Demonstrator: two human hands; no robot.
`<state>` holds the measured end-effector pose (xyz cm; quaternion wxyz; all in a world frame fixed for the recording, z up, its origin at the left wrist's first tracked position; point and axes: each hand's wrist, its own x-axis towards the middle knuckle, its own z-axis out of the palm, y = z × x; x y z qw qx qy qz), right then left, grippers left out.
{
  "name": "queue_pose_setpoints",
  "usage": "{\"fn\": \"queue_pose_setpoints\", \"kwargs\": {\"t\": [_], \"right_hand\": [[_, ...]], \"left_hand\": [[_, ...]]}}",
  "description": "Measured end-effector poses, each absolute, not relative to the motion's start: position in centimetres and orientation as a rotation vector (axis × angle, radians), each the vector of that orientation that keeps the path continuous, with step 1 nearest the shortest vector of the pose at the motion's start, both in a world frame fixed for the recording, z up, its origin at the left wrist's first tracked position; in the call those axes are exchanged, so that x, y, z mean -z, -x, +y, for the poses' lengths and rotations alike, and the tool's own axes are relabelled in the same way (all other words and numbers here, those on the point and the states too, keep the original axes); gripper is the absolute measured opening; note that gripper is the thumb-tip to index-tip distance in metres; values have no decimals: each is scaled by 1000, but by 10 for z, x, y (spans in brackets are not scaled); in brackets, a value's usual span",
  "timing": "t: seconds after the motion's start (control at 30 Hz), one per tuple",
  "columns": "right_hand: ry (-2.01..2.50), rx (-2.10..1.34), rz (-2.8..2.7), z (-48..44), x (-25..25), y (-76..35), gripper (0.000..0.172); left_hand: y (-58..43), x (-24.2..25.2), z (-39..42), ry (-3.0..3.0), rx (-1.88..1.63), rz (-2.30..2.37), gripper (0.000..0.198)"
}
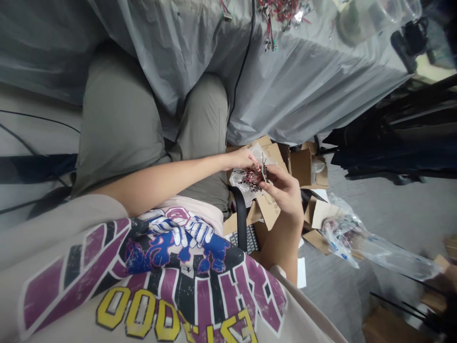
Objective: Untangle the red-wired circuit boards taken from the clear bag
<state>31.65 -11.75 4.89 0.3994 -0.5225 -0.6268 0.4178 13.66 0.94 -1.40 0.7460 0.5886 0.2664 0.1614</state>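
My left hand [243,159] reaches in from the left and grips the top of a transparent plastic bag [237,180] above my lap. My right hand [283,193] comes up from the lower right, its fingers pinching a tangled bundle of thin red wires [252,179] with small dark parts. The bundle sits at the bag's mouth, between both hands. A thin dark piece [264,170] stands up from it by my right thumb. Under my hands lies an opened cardboard box [271,207], partly hidden by the bag and my right forearm.
A grey plastic sheet [303,90] drapes over a table ahead, with a heap of red-wired parts [282,9] on it. A black strap [240,219] and a keyboard [248,239] lie below my arms. A crumpled plastic bag [371,250] lies on the grey floor at right.
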Motion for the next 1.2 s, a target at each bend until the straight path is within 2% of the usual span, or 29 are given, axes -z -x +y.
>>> {"fn": "queue_pose_setpoints", "kwargs": {"t": [0.67,1.0,1.2], "right_hand": [[1369,-1001,-1376,-120,-34,-324,44],[1380,-1050,-1354,-116,-28,-322,44],[1442,-1061,-1362,-112,-9,-316,44]], "left_hand": [[-140,25,12,-1196,-259,605,13],[-138,24,10,-1334,-263,559,3],[-138,28,7,-1546,-263,657,20]]}}
